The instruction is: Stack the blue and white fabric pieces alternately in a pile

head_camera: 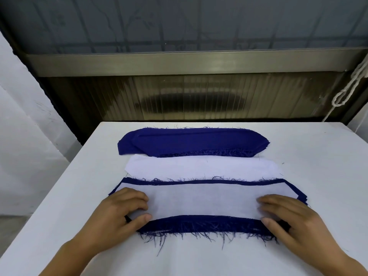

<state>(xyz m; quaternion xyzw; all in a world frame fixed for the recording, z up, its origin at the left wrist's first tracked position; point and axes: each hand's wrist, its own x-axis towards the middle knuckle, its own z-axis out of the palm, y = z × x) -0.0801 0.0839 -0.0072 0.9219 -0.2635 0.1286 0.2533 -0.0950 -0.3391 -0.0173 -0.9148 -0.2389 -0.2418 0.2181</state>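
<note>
Head view: both flat, open hands, left hand (121, 212) and right hand (286, 214), should smooth the white fabric piece (201, 200) centred on the frayed dark-blue fabric pile (201, 224).

White surface (298, 148), three lots of cloth on it. Under the left hand (121, 214) and right hand (286, 218) lies the mixed pile (201, 224), white on top, frayed blue edges showing. Just beyond the hands, the white pieces (201, 166). Farther still, the blue stack (191, 142), overlapping the white pieces' far edge.

White piece (201, 201) flat atop frayed blue pile (201, 225); beyond, white stack (201, 167), blue stack (191, 142).
</note>
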